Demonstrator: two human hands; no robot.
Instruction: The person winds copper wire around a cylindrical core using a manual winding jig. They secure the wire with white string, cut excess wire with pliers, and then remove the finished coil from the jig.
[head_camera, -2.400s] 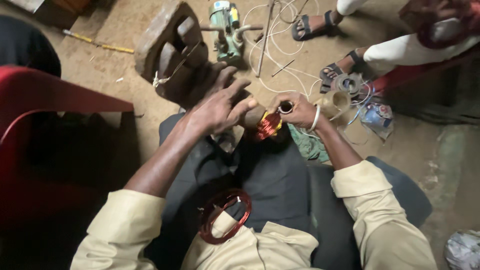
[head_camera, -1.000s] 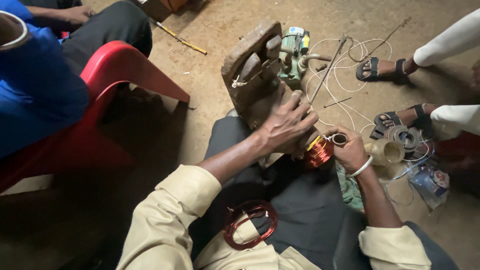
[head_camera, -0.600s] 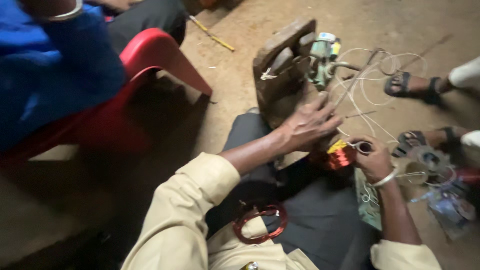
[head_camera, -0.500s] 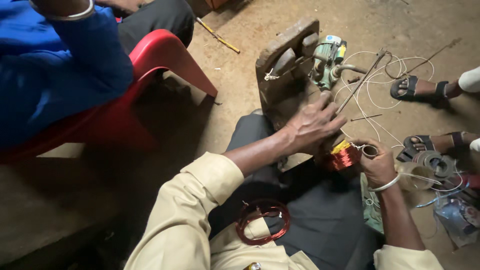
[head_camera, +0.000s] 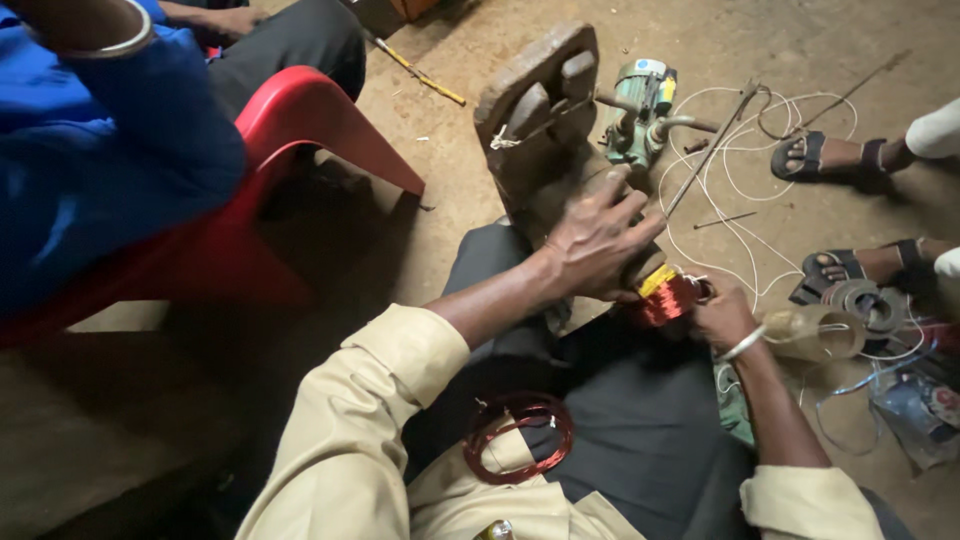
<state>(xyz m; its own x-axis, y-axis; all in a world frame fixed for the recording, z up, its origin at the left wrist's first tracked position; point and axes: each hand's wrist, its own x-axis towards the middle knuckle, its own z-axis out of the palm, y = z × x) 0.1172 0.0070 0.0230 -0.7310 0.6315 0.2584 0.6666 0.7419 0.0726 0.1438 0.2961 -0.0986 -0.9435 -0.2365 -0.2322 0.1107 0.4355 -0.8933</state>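
Observation:
My left hand (head_camera: 598, 238) lies spread over the top of a copper-wound coil (head_camera: 667, 296), which has a yellow strip on it, and rests against a wooden block (head_camera: 535, 120). My right hand (head_camera: 722, 318) closes on the coil's right side from below. A loop of copper wire (head_camera: 517, 449) lies on my lap, near my shirt.
A small green motor (head_camera: 640, 110) sits behind the block on the dirt floor, with white wire (head_camera: 735, 190) and thin rods strewn about. A person in blue sits on a red plastic chair (head_camera: 290, 170) at left. Sandalled feet (head_camera: 825, 155) are at right, near a clear cup (head_camera: 820, 332).
The view has swung left, bringing the red chair and the person in blue into sight. Both hands have stayed on the coil by the wooden block.

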